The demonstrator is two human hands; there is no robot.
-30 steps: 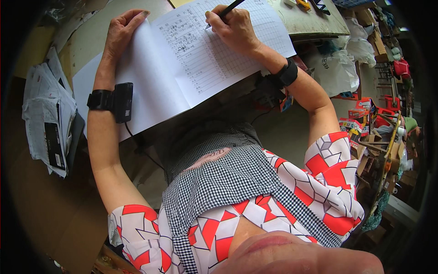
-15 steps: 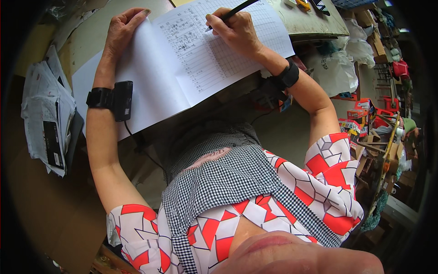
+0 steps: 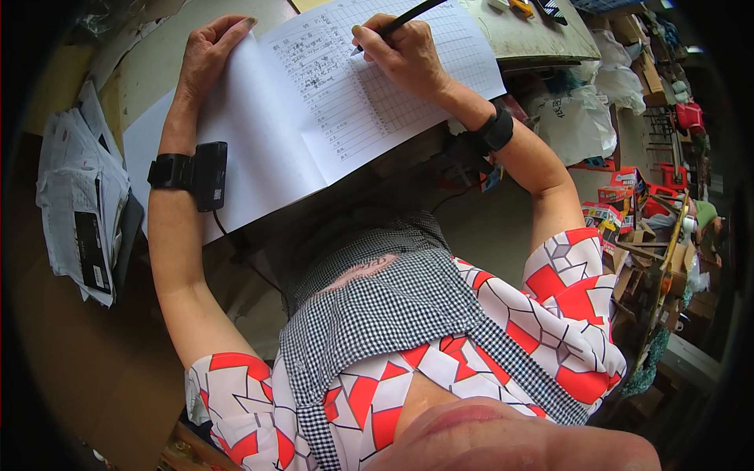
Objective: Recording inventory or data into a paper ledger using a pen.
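An open notebook (image 3: 318,153) with a ruled, handwritten grid on its right page lies over the near edge of the table. In my right hand (image 3: 404,59) is a black pen (image 3: 410,16), pinched between thumb and fingers, its tip at the written rows. My left hand (image 3: 208,59) is at the upper edge of the blank left page (image 3: 243,129), closed with the thumb stretched along the paper; its other fingers are partly hidden. A black strap with a device (image 3: 210,177) sits on my left forearm, and a black band (image 3: 496,129) is round my right wrist.
A stack of papers in plastic (image 3: 82,196) stands left of the table (image 3: 149,71). Small yellow and black items (image 3: 534,9) lie at its far right. Beyond the right edge are white plastic bags (image 3: 577,122) and red boxes (image 3: 620,196). A cable (image 3: 247,259) hangs below my left forearm.
The pen and my right hand have shifted very slightly left and down on the page. My left hand stays almost where it was.
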